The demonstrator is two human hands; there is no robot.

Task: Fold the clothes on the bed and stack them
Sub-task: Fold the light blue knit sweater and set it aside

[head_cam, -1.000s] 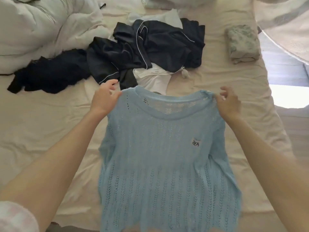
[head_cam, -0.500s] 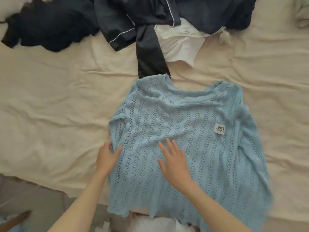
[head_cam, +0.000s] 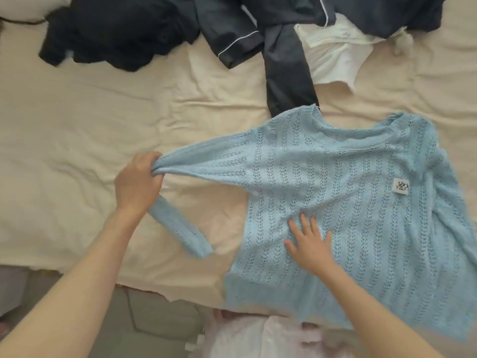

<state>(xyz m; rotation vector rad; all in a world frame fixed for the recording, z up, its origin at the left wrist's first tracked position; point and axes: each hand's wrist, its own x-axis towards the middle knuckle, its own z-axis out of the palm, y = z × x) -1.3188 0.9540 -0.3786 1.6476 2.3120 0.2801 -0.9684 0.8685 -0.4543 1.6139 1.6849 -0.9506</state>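
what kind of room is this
Most likely a bedroom at home: a bed with a rumpled cream sheet, a blue knit sweater spread on it, and a pile of dark clothes waiting behind.

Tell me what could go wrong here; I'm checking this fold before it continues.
The left hand grips the sleeve of the blue sweater bunched; the open knit may stretch or fold in creased. The sweater's collar overlaps the dark trouser leg, which might drag along. The hem lies at the bed edge, so it could slide off despite the right hand pressing flat.
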